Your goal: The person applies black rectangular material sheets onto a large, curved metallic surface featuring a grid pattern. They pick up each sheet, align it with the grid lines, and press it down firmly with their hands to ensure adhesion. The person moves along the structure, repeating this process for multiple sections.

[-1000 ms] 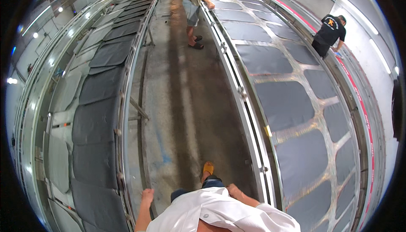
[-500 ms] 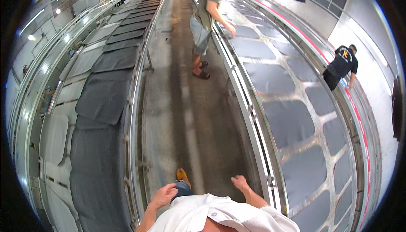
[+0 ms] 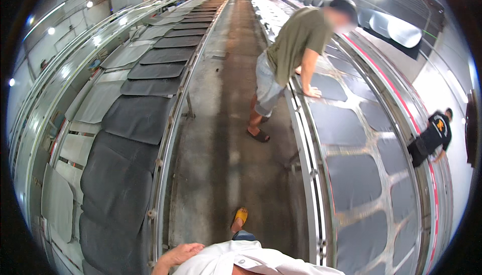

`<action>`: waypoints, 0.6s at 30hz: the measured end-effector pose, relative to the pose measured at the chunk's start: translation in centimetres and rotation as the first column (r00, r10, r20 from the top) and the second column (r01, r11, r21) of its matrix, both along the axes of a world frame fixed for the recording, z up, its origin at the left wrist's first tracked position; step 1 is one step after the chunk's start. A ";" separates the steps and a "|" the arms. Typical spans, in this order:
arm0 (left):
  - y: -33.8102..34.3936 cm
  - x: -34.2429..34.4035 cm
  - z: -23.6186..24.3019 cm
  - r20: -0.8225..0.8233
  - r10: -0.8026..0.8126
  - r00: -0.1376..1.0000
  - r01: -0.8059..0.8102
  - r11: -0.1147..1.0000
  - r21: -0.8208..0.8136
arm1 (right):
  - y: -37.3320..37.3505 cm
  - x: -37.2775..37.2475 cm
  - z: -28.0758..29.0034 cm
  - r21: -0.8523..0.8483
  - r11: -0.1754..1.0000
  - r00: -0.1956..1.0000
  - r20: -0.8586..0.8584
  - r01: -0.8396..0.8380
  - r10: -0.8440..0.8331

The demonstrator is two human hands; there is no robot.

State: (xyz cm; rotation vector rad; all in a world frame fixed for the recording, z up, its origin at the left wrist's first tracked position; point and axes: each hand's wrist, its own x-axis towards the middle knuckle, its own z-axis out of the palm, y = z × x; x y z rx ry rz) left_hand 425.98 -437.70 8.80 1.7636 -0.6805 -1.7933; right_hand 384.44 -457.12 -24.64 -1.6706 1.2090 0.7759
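My left hand (image 3: 189,249) is low in the picture beside my white shirt (image 3: 261,260), its fingers loosely bent and apart, with nothing visible in them. My right hand is out of view. The nearest surfaces on either side are a long rack to the left, covered in overlapping dark grey sheets (image 3: 116,182), and a long table to the right with rounded grey panels (image 3: 354,182) set in a pale, streaky surface. A metal rail (image 3: 314,184) runs along that table's near edge.
A co-worker in an olive shirt (image 3: 296,44) bends over the right table, a hand pressed on it. A person in a black shirt (image 3: 432,134) works at the far-right rail. A concrete aisle (image 3: 226,169) runs between the tables, and my yellow sandal (image 3: 241,215) is on it.
I have moved forward along the aisle, so the co-worker looks nearer and now leans over the table. My right hand has dropped out of view; my left hand sits lower.
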 end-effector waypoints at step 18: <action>-42.1 35.3 4.9 0.116 -0.200 0.973 0.213 0.970 -0.116 | -50.7 48.7 13.4 -0.437 0.889 0.912 0.406 0.136 0.061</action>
